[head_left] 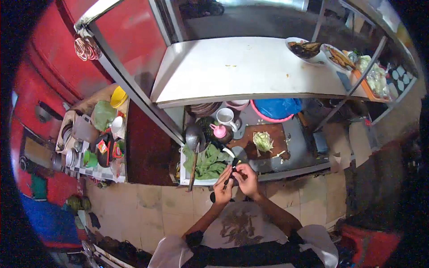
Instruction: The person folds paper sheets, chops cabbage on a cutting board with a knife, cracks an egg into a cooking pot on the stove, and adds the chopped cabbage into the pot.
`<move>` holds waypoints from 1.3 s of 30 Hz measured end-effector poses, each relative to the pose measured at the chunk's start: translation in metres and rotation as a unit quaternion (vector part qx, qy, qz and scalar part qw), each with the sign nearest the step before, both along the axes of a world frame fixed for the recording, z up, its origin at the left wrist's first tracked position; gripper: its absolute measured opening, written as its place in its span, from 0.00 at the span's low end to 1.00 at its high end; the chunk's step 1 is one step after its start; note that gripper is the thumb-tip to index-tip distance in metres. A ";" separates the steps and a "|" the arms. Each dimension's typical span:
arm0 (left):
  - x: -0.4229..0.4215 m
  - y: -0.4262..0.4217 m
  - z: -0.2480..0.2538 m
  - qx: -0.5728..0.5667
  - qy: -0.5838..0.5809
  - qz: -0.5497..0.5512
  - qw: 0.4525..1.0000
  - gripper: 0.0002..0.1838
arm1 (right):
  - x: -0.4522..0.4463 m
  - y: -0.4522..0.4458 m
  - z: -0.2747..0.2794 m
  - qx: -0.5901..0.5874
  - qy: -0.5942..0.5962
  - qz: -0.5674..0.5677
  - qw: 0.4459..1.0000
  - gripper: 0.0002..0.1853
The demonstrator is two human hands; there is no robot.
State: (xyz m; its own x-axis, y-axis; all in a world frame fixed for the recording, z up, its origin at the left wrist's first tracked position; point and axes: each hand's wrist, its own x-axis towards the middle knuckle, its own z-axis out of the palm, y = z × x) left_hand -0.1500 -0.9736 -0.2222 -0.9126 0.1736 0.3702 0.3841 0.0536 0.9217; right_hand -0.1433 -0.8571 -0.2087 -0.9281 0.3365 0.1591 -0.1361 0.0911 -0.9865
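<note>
My left hand (223,187) and my right hand (246,179) meet in front of my body, just short of the counter's front edge. Fingers of both are closed around a slim dark object (234,164) whose kind I cannot make out. Just beyond my fingertips is a narrow white piece (229,152); whether it joins the dark object is unclear. A heap of shredded pale green cabbage (262,141) lies on a brown cutting board (279,134), with a few scraps beside it. To the left of my hands are a crumpled green cloth (206,163) and a wok ladle (195,142) with a wooden handle.
A pink lidded container (219,131) and a white mug (225,117) stand behind the board, near a pink basin (273,119) with blue plastic. Above runs a white shelf (223,71) with plates of food (305,50). A cluttered side table (102,171) is at left.
</note>
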 end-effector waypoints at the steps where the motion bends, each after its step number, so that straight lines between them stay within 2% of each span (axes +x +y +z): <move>1: 0.002 0.001 -0.001 0.001 -0.009 0.012 1.000 0.17 | -0.002 0.000 -0.004 0.002 0.005 -0.003 1.000 0.07; 4: 0.006 -0.001 -0.002 -0.048 -0.003 0.004 0.999 0.17 | -0.001 0.000 -0.007 -0.026 0.070 -0.037 0.996 0.07; 6: 0.009 -0.008 -0.008 -0.034 -0.024 -0.014 0.999 0.18 | 0.014 0.008 0.003 -0.019 0.022 0.004 1.000 0.06; 7: 0.010 -0.013 -0.004 0.090 -0.129 -0.067 0.985 0.17 | 0.018 0.011 0.001 -0.034 0.003 0.013 0.999 0.05; 8: 0.010 -0.020 -0.006 0.164 -0.211 -0.111 0.957 0.17 | 0.024 0.016 0.001 -0.031 0.007 0.010 0.999 0.05; 10: 0.011 -0.031 -0.002 0.312 -0.379 -0.154 0.857 0.16 | 0.036 0.022 0.018 0.053 0.083 0.081 0.992 0.05; 11: 0.014 -0.035 0.007 0.134 -0.208 -0.163 0.955 0.15 | 0.040 0.021 0.015 0.061 0.099 0.093 0.989 0.05; 12: 0.015 -0.038 0.018 -0.052 -0.023 -0.158 0.986 0.15 | 0.049 0.018 0.014 0.039 0.057 0.119 0.991 0.04; 14: 0.018 -0.047 0.015 -0.042 -0.002 -0.161 0.986 0.11 | 0.049 0.026 0.013 0.116 0.190 0.205 0.953 0.04; 15: 0.023 -0.052 0.029 -0.062 0.001 -0.175 0.983 0.10 | 0.061 0.020 0.028 0.120 0.135 0.206 0.962 0.02; 18: 0.033 -0.056 0.028 -0.088 0.027 -0.150 0.984 0.09 | 0.067 0.021 0.050 0.164 0.133 0.236 0.948 0.02; 20: 0.038 -0.069 0.036 -0.107 0.050 -0.257 0.959 0.09 | 0.079 0.024 0.055 0.201 0.152 0.223 0.942 0.04; 21: 0.036 -0.068 0.056 -0.103 0.103 -0.264 0.954 0.08 | 0.092 0.028 0.055 0.226 0.109 0.267 0.930 0.06; 22: 0.039 -0.072 0.054 -0.102 0.101 -0.274 0.951 0.08 | 0.103 0.033 0.056 0.251 0.064 0.308 0.916 0.08; 23: 0.041 -0.079 0.051 -0.095 0.155 -0.280 0.943 0.08 | 0.107 0.040 0.057 0.302 0.101 0.326 0.890 0.09; 24: 0.043 -0.082 0.048 -0.086 0.206 -0.288 0.931 0.08 | 0.105 0.044 0.066 0.300 0.092 0.312 0.897 0.09; 26: 0.044 -0.075 0.079 -0.071 0.186 -0.313 0.929 0.08 | 0.110 0.044 0.079 0.194 0.110 0.337 0.915 0.10; 27: 0.047 -0.077 0.072 -0.060 0.154 -0.314 0.935 0.08 | 0.119 0.041 0.072 0.188 0.097 0.319 0.924 0.10; 29: 0.062 -0.080 0.044 0.004 0.020 -0.224 0.974 0.07 | 0.127 0.042 0.053 0.145 0.094 0.265 0.949 0.08; 30: 0.063 -0.077 0.043 0.007 0.018 -0.237 0.971 0.07 | 0.131 0.044 0.046 0.133 0.092 0.243 0.957 0.07; 32: 0.064 -0.074 0.043 0.083 -0.005 -0.234 0.969 0.09 | 0.138 0.042 0.040 0.028 0.093 0.260 0.961 0.05; 33: 0.067 -0.078 0.034 0.094 -0.041 -0.234 0.967 0.08 | 0.137 0.037 0.040 0.024 0.090 0.252 0.963 0.05; 34: 0.069 -0.074 0.026 0.092 -0.047 -0.238 0.966 0.08 | 0.133 0.033 0.042 -0.023 0.086 0.215 0.972 0.05; 35: 0.069 -0.065 0.016 0.233 -0.173 -0.197 0.937 0.10 | 0.129 0.031 0.044 -0.068 0.082 0.181 0.978 0.05; 36: 0.069 -0.058 0.007 0.365 -0.290 -0.144 0.873 0.12 | 0.128 0.032 0.037 -0.071 0.079 0.183 0.977 0.05; 37: 0.062 -0.054 0.001 0.337 -0.313 -0.137 0.877 0.14 | 0.124 0.032 0.028 -0.211 -0.051 0.160 0.963 0.06; 38: 0.056 -0.053 -0.003 0.309 -0.337 -0.125 0.880 0.16 | 0.124 0.031 0.022 -0.278 -0.123 0.159 0.939 0.07; 39: 0.053 -0.042 0.010 0.321 -0.379 -0.054 0.866 0.15 | 0.120 0.029 0.026 -0.345 -0.193 0.146 0.907 0.08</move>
State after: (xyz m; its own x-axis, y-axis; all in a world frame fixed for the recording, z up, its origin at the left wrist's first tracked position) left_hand -0.0967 -1.0153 -0.2118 -0.9267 0.2537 -0.2772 -0.3745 -0.5621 0.7374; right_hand -0.0230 -0.8281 -0.1824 -0.9353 -0.0373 -0.3520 0.3132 -0.5505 -0.7738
